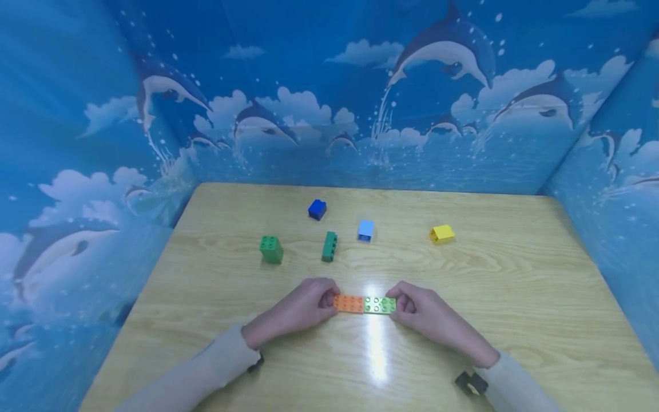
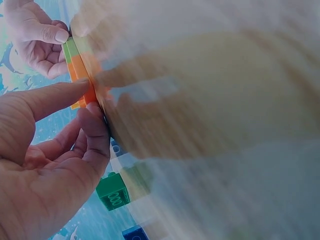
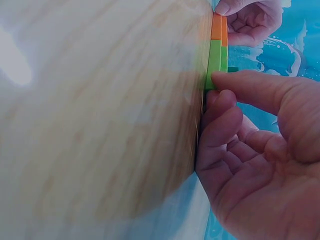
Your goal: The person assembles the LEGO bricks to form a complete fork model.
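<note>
An orange toy brick [image 1: 352, 304] and a light green toy brick [image 1: 377, 305] lie end to end on the wooden table, their studs facing up. My left hand [image 1: 308, 303] pinches the outer end of the orange brick between thumb and fingers. At the opposite end, my right hand [image 1: 423, 309] pinches the light green brick the same way. In the left wrist view the thumb presses the near side of the orange brick [image 2: 80, 70]. The right wrist view has the thumb and forefinger at the end of the light green brick [image 3: 214, 62].
Beyond the hands stand a tall green brick stack [image 1: 272, 250], a dark green brick [image 1: 329, 246] on its side, a dark blue brick [image 1: 317, 209], a light blue brick [image 1: 366, 230] and a yellow brick [image 1: 442, 234]. A dolphin-print curtain [image 1: 309, 149] encloses the table [image 1: 515, 274].
</note>
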Demonstrator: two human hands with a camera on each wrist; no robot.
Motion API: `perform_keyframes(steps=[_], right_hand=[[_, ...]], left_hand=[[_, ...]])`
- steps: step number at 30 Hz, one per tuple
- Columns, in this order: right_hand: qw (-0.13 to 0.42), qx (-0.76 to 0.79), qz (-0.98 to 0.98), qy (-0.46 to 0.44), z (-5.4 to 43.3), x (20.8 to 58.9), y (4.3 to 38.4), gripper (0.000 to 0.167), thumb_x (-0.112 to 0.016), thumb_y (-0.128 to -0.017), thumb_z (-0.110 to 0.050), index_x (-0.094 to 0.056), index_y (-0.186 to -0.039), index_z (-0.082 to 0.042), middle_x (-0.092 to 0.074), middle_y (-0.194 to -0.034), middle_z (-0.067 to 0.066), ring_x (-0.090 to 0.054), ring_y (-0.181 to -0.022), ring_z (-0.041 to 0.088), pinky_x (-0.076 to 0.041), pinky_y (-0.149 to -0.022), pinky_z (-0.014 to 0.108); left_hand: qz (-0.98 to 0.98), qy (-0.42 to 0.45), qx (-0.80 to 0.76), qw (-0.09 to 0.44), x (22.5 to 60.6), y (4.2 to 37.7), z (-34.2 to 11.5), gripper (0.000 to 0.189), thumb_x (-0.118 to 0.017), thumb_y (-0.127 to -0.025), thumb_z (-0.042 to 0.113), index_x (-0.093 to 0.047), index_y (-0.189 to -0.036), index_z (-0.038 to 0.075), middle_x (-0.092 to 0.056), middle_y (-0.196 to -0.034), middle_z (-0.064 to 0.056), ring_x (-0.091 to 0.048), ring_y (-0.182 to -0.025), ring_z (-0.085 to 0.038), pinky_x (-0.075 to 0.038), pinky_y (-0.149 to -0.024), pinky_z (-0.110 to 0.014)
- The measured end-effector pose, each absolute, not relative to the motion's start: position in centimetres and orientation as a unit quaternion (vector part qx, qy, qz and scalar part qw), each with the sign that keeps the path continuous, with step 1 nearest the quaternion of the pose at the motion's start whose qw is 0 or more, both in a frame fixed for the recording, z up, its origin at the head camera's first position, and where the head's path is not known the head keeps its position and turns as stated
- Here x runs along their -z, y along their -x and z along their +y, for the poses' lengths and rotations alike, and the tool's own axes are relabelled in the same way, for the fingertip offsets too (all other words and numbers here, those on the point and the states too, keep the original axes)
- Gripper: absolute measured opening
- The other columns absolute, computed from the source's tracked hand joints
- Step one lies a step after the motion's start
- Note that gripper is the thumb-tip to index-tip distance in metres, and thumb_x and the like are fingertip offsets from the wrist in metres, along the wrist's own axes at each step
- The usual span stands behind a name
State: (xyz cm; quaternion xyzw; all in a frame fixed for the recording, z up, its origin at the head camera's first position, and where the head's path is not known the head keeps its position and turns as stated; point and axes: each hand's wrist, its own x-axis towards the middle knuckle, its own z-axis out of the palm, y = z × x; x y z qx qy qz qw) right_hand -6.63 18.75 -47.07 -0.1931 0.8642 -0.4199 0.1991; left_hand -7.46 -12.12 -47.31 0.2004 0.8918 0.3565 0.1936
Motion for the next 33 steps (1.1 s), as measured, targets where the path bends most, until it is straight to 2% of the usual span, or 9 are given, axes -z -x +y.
perform_keyframes(steps=[14, 20, 23, 28, 33], right_hand=[[0.209, 0.406, 0.867, 0.198, 18.5, 46.5, 6.9, 0.038, -0.079, -0.098, -0.010, -0.066, -0.132, 0.000, -0.064, -0.092, -0.003, -0.061, -0.077, 0.013, -0.056, -0.068, 0.027], [0.221, 0.390, 0.874, 0.190, 19.0, 46.1, 6.9, 0.051, -0.080, -0.099, -0.020, -0.062, -0.142, 0.000, -0.065, -0.095, -0.003, -0.062, -0.078, 0.015, -0.055, -0.066, 0.029], [0.217, 0.392, 0.878, 0.169, 19.7, 46.1, 7.2, 0.051, -0.078, -0.102, -0.027, -0.062, -0.143, -0.002, -0.066, -0.097, -0.003, -0.064, -0.079, 0.017, -0.056, -0.065, 0.030], [0.151, 0.401, 0.893, 0.135, 21.4, 46.0, 8.5, 0.045, -0.073, -0.107, -0.034, -0.066, -0.138, -0.002, -0.070, -0.099, -0.001, -0.067, -0.085, 0.017, -0.058, -0.070, 0.031], [0.051, 0.402, 0.913, 0.056, 23.6, 45.7, 10.7, 0.055, -0.063, -0.112, -0.044, -0.062, -0.144, 0.001, -0.071, -0.114, 0.011, -0.066, -0.102, 0.024, -0.056, -0.080, 0.029]], left_hand=[[0.896, -0.190, -0.349, 0.198, 47.3, 7.7, -12.0, 0.034, -0.085, -0.092, 0.005, -0.074, -0.125, 0.006, -0.064, -0.092, 0.009, -0.061, -0.083, -0.006, -0.056, -0.075, -0.024], [0.902, -0.204, -0.330, 0.192, 47.5, 7.5, -12.0, 0.045, -0.088, -0.091, 0.010, -0.070, -0.132, 0.005, -0.062, -0.092, 0.010, -0.059, -0.081, -0.006, -0.055, -0.073, -0.024], [0.912, -0.209, -0.307, 0.174, 47.3, 7.2, -12.4, 0.050, -0.091, -0.090, 0.016, -0.070, -0.134, 0.006, -0.061, -0.094, 0.009, -0.058, -0.083, -0.006, -0.054, -0.073, -0.025], [0.925, -0.213, -0.280, 0.144, 47.1, 6.8, -12.9, 0.048, -0.092, -0.089, 0.024, -0.072, -0.130, 0.008, -0.064, -0.108, 0.005, -0.061, -0.094, -0.007, -0.057, -0.084, -0.027], [0.927, -0.225, -0.269, 0.132, 47.2, 6.8, -13.1, 0.044, -0.092, -0.090, 0.026, -0.075, -0.126, 0.010, -0.064, -0.110, 0.003, -0.062, -0.098, -0.009, -0.058, -0.089, -0.029]])
